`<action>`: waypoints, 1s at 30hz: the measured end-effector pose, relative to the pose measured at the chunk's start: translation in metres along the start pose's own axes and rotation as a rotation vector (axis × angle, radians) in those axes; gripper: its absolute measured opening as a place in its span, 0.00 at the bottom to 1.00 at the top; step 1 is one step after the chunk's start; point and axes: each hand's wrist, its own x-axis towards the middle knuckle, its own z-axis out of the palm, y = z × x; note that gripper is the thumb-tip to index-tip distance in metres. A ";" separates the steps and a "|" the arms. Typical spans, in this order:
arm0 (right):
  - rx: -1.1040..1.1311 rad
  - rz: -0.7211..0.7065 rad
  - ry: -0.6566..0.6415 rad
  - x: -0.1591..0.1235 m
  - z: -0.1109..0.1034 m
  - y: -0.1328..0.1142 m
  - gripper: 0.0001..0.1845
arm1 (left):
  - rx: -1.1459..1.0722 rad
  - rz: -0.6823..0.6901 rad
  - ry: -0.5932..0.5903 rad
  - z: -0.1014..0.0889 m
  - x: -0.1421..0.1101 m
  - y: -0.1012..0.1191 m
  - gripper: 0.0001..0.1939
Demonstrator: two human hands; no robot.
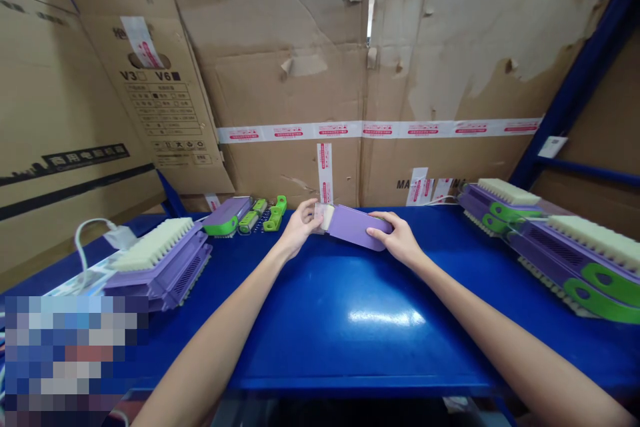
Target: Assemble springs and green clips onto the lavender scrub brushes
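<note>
Above the back half of the blue table, both hands hold a flat purple plastic housing (350,225) with a rounded right end. My right hand (393,232) grips that rounded end, thumb on the front face and fingers over the top edge. At the other end, my left hand (303,221) pinches a small clear and cream-coloured piece (324,217). This piece touches the housing's left edge; whether it is fixed there I cannot tell. Behind my left hand lie loose green plastic parts (275,215) and a purple housing with a green end (227,215).
Purple units with cream ribbed pads (153,247) are stacked at left, beside a white plug and cable (120,236). More purple units with green ends (560,240) stand at right. Cardboard sheets (295,93) wall the back of the blue table (320,320). A blurred patch covers the lower left.
</note>
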 end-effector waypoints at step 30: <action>-0.286 -0.326 0.017 -0.004 -0.003 -0.003 0.35 | 1.038 0.324 -0.257 -0.020 0.003 -0.016 0.29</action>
